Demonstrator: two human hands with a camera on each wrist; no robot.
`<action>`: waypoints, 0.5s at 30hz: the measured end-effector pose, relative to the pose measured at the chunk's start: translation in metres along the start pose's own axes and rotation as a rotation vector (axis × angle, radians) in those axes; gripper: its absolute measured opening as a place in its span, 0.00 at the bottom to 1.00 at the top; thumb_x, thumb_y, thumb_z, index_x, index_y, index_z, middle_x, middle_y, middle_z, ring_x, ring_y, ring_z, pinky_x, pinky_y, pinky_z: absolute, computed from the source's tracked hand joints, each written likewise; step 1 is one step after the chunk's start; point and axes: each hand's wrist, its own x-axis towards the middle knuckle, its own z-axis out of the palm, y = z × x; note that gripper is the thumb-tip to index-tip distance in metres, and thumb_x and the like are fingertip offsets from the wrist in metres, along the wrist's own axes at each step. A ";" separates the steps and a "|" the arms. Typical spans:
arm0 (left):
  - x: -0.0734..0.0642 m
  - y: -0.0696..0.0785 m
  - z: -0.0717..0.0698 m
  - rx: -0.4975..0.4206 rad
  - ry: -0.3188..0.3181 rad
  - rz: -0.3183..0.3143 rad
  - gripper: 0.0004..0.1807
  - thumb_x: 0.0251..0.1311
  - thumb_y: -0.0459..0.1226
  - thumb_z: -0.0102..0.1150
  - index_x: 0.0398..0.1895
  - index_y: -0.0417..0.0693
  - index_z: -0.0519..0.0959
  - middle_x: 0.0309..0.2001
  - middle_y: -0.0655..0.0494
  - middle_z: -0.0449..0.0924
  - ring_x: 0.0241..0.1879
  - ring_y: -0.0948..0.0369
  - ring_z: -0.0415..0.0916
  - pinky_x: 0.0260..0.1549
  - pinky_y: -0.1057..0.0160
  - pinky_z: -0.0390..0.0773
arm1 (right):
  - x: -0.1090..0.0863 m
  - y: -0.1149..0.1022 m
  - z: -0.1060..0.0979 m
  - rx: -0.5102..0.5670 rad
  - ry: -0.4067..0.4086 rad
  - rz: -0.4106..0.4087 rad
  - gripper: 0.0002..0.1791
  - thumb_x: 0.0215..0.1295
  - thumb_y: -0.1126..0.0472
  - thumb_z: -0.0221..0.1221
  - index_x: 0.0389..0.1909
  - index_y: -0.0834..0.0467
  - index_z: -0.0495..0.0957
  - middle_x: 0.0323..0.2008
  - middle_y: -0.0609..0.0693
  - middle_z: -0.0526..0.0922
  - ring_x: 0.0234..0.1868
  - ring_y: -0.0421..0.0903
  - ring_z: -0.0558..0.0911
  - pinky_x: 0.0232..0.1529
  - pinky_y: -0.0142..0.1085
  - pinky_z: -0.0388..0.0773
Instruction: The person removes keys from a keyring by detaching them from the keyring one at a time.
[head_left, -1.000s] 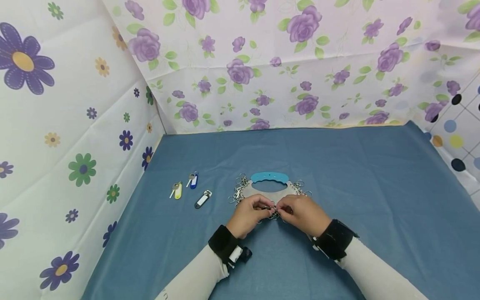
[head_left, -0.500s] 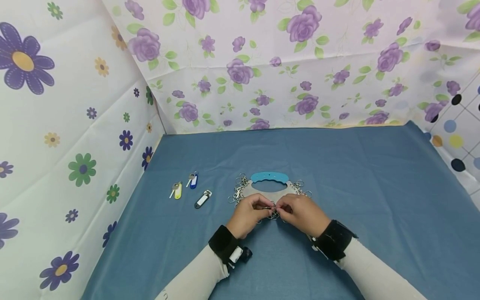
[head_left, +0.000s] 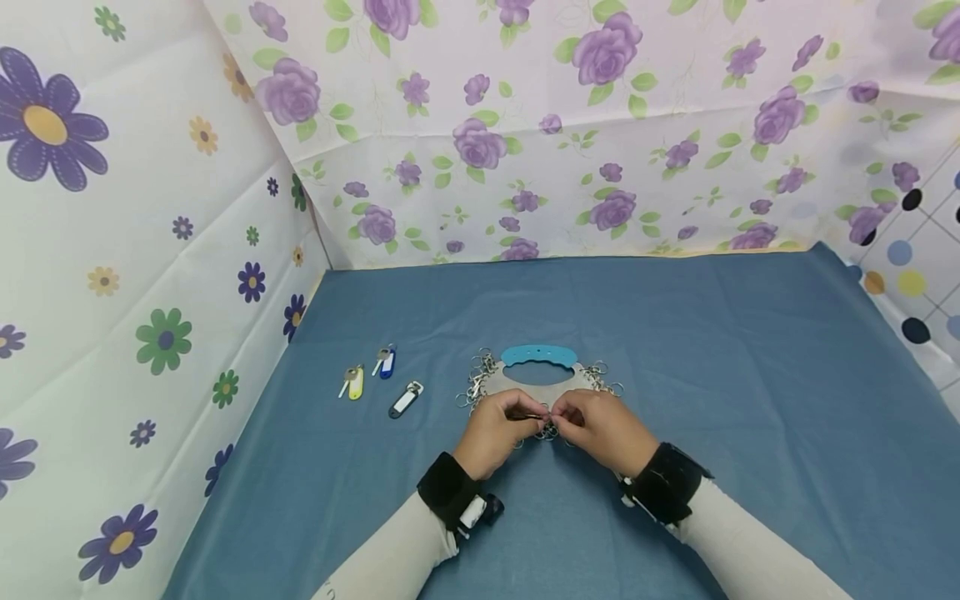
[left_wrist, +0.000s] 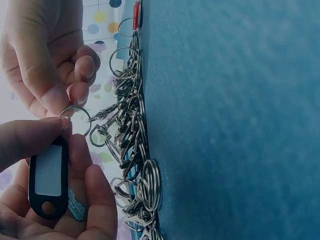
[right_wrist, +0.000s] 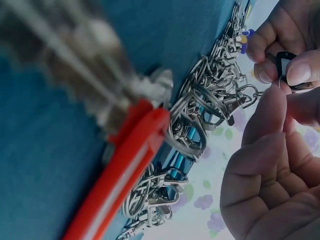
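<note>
My left hand (head_left: 495,429) pinches a black key tag (left_wrist: 48,177) with a white label; a small silver key (left_wrist: 76,207) shows behind the tag against the fingers. Close by, my right hand (head_left: 603,425) pinches a split ring (left_wrist: 90,127) at the tag's top end. That ring links to a swivel clasp (left_wrist: 104,112) on the metal key holder. The holder is a grey plate (head_left: 538,390) with a light blue grip (head_left: 538,356), lying on the cloth. Many rings and clasps (right_wrist: 210,95) hang along its edge. The hands cover its near middle in the head view.
On the cloth (head_left: 300,500) to the left lie a yellow key tag (head_left: 356,382), a blue key tag (head_left: 387,363) and another black key tag (head_left: 406,400). In the right wrist view a red key tag (right_wrist: 120,175) with a blurred key (right_wrist: 70,55) is close to the camera.
Both hands keep nearly the same place at the holder's near edge. The dark tag in the left fingers looks slightly turned, showing as a thin dark line.
</note>
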 end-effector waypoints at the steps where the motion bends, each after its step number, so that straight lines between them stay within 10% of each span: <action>1: 0.000 0.000 0.000 0.004 0.002 0.000 0.07 0.64 0.29 0.64 0.44 0.42 0.85 0.46 0.44 0.85 0.43 0.53 0.83 0.41 0.66 0.81 | 0.000 0.000 0.000 0.013 -0.004 0.008 0.03 0.70 0.61 0.62 0.37 0.52 0.84 0.30 0.40 0.84 0.29 0.29 0.79 0.32 0.29 0.78; 15: 0.002 -0.002 0.000 -0.045 0.001 -0.015 0.07 0.66 0.29 0.62 0.45 0.41 0.84 0.46 0.42 0.84 0.42 0.56 0.82 0.47 0.48 0.81 | -0.002 0.003 -0.002 0.120 -0.013 0.077 0.05 0.74 0.58 0.58 0.46 0.50 0.79 0.36 0.43 0.79 0.30 0.35 0.76 0.32 0.32 0.76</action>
